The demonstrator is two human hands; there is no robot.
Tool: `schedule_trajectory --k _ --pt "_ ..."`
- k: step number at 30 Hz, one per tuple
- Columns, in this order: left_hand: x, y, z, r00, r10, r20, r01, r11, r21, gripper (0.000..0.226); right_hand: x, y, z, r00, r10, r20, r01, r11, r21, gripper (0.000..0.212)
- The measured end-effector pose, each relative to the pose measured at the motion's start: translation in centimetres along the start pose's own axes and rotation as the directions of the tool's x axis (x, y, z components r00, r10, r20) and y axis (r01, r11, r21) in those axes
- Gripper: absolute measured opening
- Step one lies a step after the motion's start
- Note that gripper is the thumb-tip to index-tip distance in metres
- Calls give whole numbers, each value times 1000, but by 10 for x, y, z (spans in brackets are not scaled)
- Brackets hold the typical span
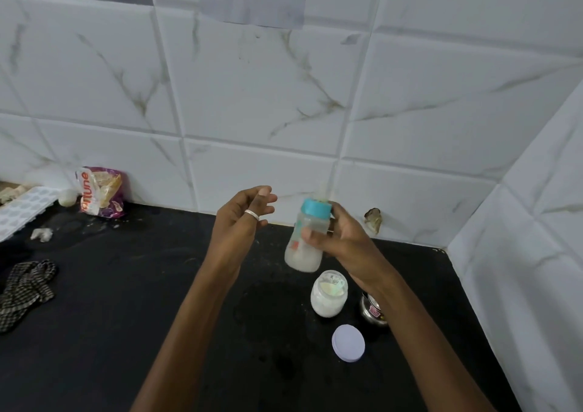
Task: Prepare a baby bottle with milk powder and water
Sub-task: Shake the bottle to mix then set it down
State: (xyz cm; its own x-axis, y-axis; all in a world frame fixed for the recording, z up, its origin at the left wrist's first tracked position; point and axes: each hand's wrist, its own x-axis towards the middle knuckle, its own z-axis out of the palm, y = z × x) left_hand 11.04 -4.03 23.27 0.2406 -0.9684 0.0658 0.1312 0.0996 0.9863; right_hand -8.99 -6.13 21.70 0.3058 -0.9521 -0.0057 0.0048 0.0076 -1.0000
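I stand in a home kitchen: a black counter [126, 301] runs into a corner of white marble-veined wall tiles [252, 96], with a food packet [101, 195], an ice tray [22, 211] and a checked cloth [25, 288] sitting on it at my left.

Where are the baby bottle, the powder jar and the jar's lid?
Baby bottle [303, 258]: head view, its milky lower body.
Powder jar [326, 306]: head view, its white side wall.
Lid [348, 343]: head view, its flat top.
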Motion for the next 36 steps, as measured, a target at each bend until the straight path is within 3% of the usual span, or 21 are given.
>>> schedule_trajectory --k 3,7,11,15,16,19,21,23,24,28,30,32,33,36 --pt "-4 -2 1 1000 -10 1 10 1000 -9 26 2 -2 3 988 9 -153 30 968 251 58" --pt "-6 -3 2 1000 -11 22 11 1000 2 27 2 2 1 999 24 -28 -24 1000 16 59" --pt "-6 -3 4 1000 -12 20 13 1000 -12 25 5 -1 0 983 11 -182 30 975 218 73" --pt "-6 -2 6 999 -8 31 9 1000 -6 39 0 2 -4 999 44 19 -44 999 -20 62" --pt "-5 -2 6 999 -8 32 8 1000 -5 38 0 3 -6 999 32 14 -32 999 9 64" --pt "-5 -3 7 999 -19 27 19 1000 -13 25 2 -3 -4 984 16 -175 27 970 242 70" --pt "-4 -3 8 999 -26 27 26 1000 -10 23 3 -4 -5 985 -1 -175 25 990 137 70" --pt "-4 -2 9 999 -23 28 24 1000 -5 24 -1 -3 -8 999 25 -41 -26 999 -44 64" --pt "-3 -2 9 999 -22 28 22 1000 -6 24 -1 -2 -10 1000 15 -9 -15 998 -56 63" --pt "-4 -1 8 1000 -22 22 23 1000 -16 24 0 -13 -9 978 -17 -210 83 947 310 60" --pt "-5 -1 8 999 -24 22 24 1000 -10 24 1 -12 -8 980 -15 -200 57 977 207 58" --pt "-5 -1 8 999 -22 28 22 1000 -5 26 -1 -6 -9 999 19 -47 -20 1000 -21 58" --pt "-5 -1 8 999 -20 34 20 1000 -3 26 -2 -3 -10 1000 18 -11 -19 999 -50 60" --pt "-6 -2 9 999 -22 32 23 1000 -15 25 0 -7 -8 989 -3 -149 39 970 238 60"
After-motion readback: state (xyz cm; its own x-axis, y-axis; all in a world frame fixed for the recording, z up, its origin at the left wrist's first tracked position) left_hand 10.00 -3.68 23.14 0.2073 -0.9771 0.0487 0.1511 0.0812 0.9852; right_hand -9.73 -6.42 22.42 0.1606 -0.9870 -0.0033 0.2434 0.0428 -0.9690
